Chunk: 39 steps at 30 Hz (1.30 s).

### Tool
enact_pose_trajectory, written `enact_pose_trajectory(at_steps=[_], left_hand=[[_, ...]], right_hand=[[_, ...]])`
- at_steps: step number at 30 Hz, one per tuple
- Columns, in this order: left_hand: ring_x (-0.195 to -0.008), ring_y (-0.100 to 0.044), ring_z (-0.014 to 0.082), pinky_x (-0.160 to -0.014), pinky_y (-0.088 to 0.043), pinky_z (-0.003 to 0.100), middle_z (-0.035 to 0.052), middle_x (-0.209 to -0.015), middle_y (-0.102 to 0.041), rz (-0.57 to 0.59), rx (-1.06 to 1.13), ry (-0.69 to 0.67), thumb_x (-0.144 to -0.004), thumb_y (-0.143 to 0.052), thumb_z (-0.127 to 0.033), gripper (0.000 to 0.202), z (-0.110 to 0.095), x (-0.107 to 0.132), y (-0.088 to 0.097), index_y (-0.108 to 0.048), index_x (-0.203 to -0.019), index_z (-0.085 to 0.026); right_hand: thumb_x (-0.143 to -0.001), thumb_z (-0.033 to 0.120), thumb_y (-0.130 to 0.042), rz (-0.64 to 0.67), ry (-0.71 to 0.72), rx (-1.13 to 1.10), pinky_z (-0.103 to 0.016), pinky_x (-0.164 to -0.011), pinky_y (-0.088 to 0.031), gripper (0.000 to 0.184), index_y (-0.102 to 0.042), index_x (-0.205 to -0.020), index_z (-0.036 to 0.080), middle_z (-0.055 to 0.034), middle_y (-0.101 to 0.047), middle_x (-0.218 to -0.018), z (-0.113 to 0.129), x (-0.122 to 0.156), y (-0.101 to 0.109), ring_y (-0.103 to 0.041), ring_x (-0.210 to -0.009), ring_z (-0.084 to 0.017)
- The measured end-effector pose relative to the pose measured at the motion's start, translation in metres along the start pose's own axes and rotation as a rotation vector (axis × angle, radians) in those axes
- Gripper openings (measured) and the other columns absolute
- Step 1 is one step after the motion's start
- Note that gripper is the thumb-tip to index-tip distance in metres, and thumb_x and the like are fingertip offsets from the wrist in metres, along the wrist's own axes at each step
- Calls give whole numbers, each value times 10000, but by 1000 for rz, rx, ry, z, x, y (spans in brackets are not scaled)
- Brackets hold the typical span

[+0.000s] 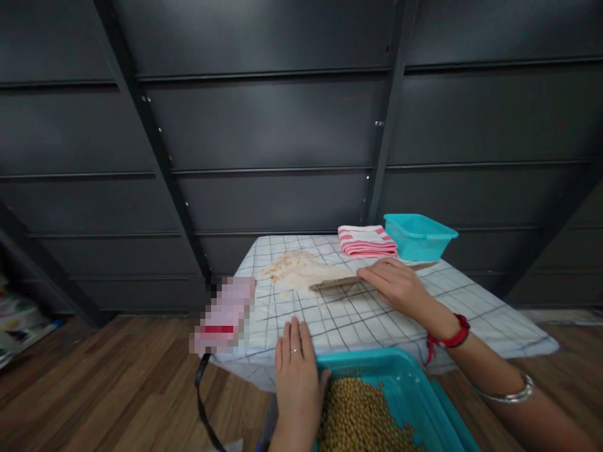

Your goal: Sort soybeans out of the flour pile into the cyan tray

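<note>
My right hand (394,284) grips a long, thin, flat brownish strip (335,284) from above; its material is not clear. The left end of the strip lies at the edge of a spread heap of pale, flour-like powder (301,271), with some orange-brown crumbs on its left side. My left hand (296,376) rests flat at the front edge of the checked tablecloth (282,307), fingers stretched out and holding nothing. Its thumb is beside the rim of a teal plastic tray (400,376) partly filled with small, round, yellow-brown beans (360,414).
At the back right of the table are a folded pink-and-white striped towel (366,242) and a turquoise plastic basin (419,235). A blurred pink object (226,311) sits at the left edge, a black strap (201,389) hanging below it. Dark panels (264,125) rise behind.
</note>
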<state>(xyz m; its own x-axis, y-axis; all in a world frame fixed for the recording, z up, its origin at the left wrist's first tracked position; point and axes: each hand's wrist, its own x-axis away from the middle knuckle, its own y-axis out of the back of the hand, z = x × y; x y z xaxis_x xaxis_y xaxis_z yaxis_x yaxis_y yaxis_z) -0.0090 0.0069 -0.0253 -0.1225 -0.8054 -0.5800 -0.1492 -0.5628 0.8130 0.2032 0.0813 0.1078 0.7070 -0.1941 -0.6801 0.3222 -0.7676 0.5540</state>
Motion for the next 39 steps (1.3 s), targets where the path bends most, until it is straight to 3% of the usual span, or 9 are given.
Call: enact_pose_trajectory(at_steps=[6, 13, 21, 39], left_hand=[[-1202, -393, 317, -945, -395, 481, 202, -1296, -450, 26, -23, 48, -606, -605, -164, 666, -5, -3, 6, -394, -1230, -66], [-1194, -402, 319, -943, -401, 480, 189, -1295, -457, -19, -55, 57, -565, -621, -142, 685, -8, -3, 2, -417, -1215, -67], [-1196, -400, 322, -944, -403, 489, 194, -1289, -461, 48, -47, 63, -573, -619, -131, 659, -11, -7, 11, -431, -1202, -67], [-1196, -401, 317, -946, -406, 474, 191, -1300, -449, 70, -45, 73, -566, -640, -149, 687, -10, -8, 11, -425, -1214, -72]], right_hand=[[-761, 15, -390, -26, -78, -14, -301, -688, -417, 306, -584, -947, 159, -42, -639, -760, -22, -25, -20, -559, -726, -155], [-701, -11, -390, 15, -15, -64, -296, -693, -409, 312, -585, -881, 152, -38, -618, -741, -25, -28, -50, -530, -698, -150], [-732, 16, -375, -207, 36, -130, -318, -712, -412, 300, -566, -898, 177, -17, -615, -711, -36, -13, -41, -520, -670, -143], [-684, -16, -367, -215, 53, -60, -317, -677, -397, 358, -567, -905, 183, -7, -609, -670, -30, -17, -48, -522, -623, -137]])
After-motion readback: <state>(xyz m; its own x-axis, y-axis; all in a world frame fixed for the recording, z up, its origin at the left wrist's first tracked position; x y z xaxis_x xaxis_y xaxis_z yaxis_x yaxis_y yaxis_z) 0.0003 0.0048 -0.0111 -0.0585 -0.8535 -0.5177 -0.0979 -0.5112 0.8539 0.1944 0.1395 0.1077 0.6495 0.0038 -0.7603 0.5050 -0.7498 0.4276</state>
